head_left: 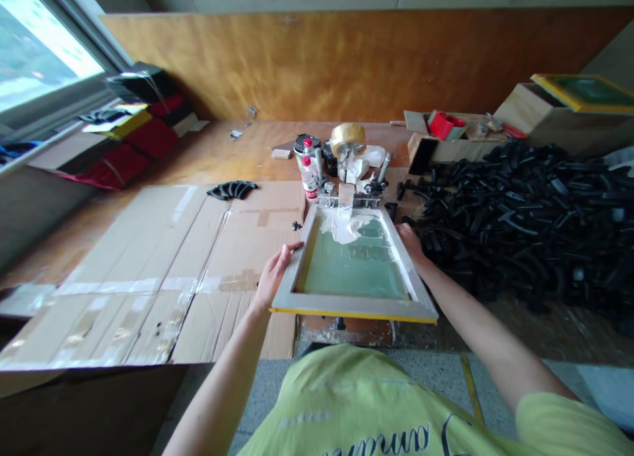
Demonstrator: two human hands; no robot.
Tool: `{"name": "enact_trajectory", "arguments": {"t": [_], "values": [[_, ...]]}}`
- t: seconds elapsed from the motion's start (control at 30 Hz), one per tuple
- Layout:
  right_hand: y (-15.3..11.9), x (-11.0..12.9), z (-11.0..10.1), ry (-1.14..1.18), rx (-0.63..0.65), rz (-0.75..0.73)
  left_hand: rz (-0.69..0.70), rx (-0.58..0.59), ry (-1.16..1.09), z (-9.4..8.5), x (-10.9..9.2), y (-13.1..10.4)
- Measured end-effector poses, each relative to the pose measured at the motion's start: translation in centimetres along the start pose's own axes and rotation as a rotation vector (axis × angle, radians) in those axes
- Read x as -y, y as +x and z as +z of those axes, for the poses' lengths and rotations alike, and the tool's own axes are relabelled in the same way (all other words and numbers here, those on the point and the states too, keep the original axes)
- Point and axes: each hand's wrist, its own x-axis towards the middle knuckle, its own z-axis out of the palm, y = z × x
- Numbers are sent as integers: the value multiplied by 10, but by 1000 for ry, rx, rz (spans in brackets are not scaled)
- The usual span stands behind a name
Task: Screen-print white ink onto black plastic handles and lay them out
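Note:
A rectangular screen frame (354, 264) with green mesh and a grey rim lies in front of my body, its near edge yellow. White paste and a spatula-like piece rest at its far end, by a metal clamp (376, 188). On the left side of the rim, my left hand (276, 271) grips the frame, fingers partly under it. My right hand (411, 241) is at the right side of the rim, its fingers curled and partly hidden beside the frame. Several curved black parts (232, 190) lie on the cardboard to the left.
Flattened cardboard (193, 258) covers the left of the table. Black parts (525, 225) are heaped at the right. Bottles (310, 172) and a tape roll (348, 137) stand behind the frame. An open box (456, 149) is at the back right; red boxes (148, 139) are at the left.

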Motion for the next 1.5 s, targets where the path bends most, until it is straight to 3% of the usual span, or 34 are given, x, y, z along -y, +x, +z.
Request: {"name": "enact_trajectory", "arguments": {"t": [0.1, 0.2, 0.27, 0.33, 0.4, 0.47, 0.6, 0.7, 0.83, 1.0, 1.07, 1.13, 1.23, 1.33, 1.43, 1.5], "values": [[27, 2, -21, 6, -198, 159, -124, 46, -22, -2, 47, -6], [75, 41, -23, 38, -300, 2, -118, 10, 11, 0, 89, 1], [103, 70, -15, -2, -219, -112, -99, -12, 51, 2, 106, 7], [115, 92, -3, -57, -63, -123, -88, -15, 81, 2, 114, 10], [108, 101, 7, -107, 68, -122, -85, -14, 97, 2, 115, 10], [85, 102, 9, -126, 122, -203, -87, -23, 94, 2, 114, 9], [44, 91, -4, -38, 202, -514, -100, -60, 78, 4, 112, 7], [45, 88, -13, 38, 275, -551, -95, -51, 79, 4, 110, 7], [45, 94, -4, 41, 98, -375, -91, -36, 65, 3, 102, 5], [20, 92, 3, 81, 67, -456, -111, -37, 59, 3, 94, 2], [32, 91, -2, 134, 62, -415, -119, -34, 76, 2, 89, 1], [60, 92, -9, 171, 28, -323, -127, -8, 60, 0, 78, -2], [109, 90, -24, 112, -36, -131, -134, 60, -8, -6, 47, -7], [132, 66, -46, 46, -175, 41, -94, 61, -53, -8, 7, -6], [114, 23, -61, 58, -380, 235, 95, 0, -146, 0, -32, 10], [86, 1, -55, 70, -424, 379, 197, -2, -225, 8, -54, 26]]}}
